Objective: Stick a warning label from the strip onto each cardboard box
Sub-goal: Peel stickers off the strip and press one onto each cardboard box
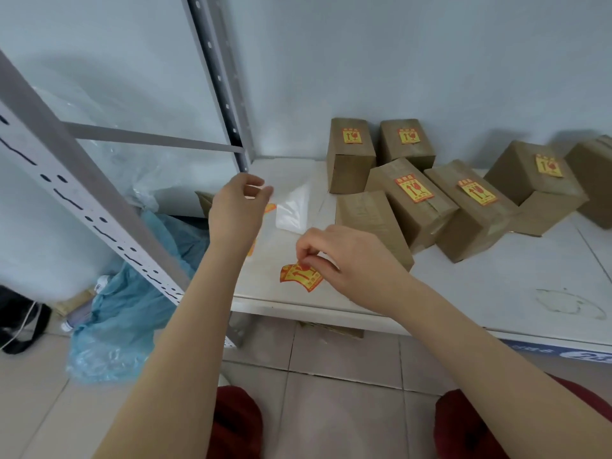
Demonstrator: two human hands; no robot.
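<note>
Peeled warning label [299, 276] pinched over the front edge of the low white shelf [496, 286].
The right hand [351, 260] grips the curled yellow-and-red label between thumb and fingers, just beside the unlabelled box [367, 220]. The left hand [236, 210], raised near the shelf's back left corner, seems to pinch the end of the translucent strip [293, 210], though the blur makes this uncertain. Five labelled boxes [414, 200] cluster toward the back edge, by the wall.
</note>
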